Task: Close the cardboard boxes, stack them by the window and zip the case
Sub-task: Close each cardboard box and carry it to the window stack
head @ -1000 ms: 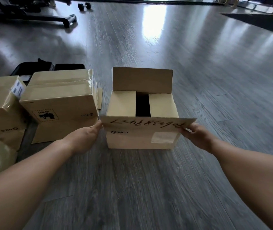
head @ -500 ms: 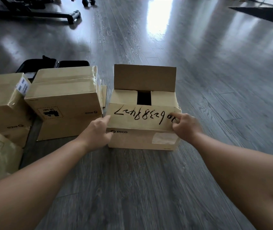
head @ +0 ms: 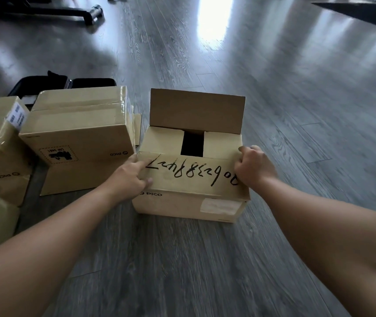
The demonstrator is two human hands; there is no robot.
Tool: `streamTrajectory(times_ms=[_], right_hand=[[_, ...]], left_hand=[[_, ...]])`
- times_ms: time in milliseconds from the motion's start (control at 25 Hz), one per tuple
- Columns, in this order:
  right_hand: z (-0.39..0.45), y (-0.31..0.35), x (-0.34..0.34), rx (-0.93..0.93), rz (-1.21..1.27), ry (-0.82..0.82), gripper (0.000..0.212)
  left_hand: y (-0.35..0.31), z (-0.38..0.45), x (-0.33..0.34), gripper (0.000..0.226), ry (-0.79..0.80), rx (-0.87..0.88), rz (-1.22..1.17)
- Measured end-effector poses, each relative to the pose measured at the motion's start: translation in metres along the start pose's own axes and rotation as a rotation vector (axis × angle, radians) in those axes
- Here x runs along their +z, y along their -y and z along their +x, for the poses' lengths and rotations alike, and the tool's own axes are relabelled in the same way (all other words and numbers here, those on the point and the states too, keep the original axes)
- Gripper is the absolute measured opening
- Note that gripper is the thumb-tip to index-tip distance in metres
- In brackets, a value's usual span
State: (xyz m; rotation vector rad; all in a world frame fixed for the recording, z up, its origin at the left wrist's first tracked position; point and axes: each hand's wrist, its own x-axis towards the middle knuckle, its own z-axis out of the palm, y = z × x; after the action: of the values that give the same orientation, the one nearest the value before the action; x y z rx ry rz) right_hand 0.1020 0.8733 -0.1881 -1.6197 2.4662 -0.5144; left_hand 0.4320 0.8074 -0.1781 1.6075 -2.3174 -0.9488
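Item: left hand (head: pixel 128 177), fingers curled, pinching the left end of the near flap (head: pixel 191 173) of the open box (head: pixel 189 202). Item: that box, on the floor between both hands; side flaps folded in, far flap (head: pixel 197 110) upright, dark gap showing. Item: right hand (head: pixel 252 167), clenched round the flap's right end. Advice: press both ends down evenly, hold flat, then bring the far flap over. Surroundings: left of the left hand, closed boxes (head: pixel 77 133) packed close, touching or nearly so; beyond them the black case (head: pixel 45 83), partly hidden, zip state not discernible. Obstruction: neighbouring boxes crowd the left side; window not in view.
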Motion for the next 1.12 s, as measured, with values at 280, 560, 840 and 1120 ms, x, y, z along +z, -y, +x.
streamTrajectory(times_ms=[280, 560, 840, 1120], right_hand=[[0.047, 0.02, 0.014, 0.164, 0.182, 0.183, 0.09], [0.073, 0.025, 0.011, 0.202, 0.41, 0.12, 0.097], [0.062, 0.022, -0.004, 0.197, 0.618, 0.033, 0.08], [0.014, -0.013, -0.006, 0.055, 0.735, 0.128, 0.057]], left_hand=[[0.007, 0.009, -0.008, 0.067, -0.005, 0.0, -0.012], [0.017, 0.018, -0.012, 0.068, 0.004, 0.007, -0.008], [0.021, 0.022, -0.004, 0.066, -0.008, -0.003, -0.002], [0.009, 0.017, -0.004, 0.068, -0.052, -0.017, 0.001]])
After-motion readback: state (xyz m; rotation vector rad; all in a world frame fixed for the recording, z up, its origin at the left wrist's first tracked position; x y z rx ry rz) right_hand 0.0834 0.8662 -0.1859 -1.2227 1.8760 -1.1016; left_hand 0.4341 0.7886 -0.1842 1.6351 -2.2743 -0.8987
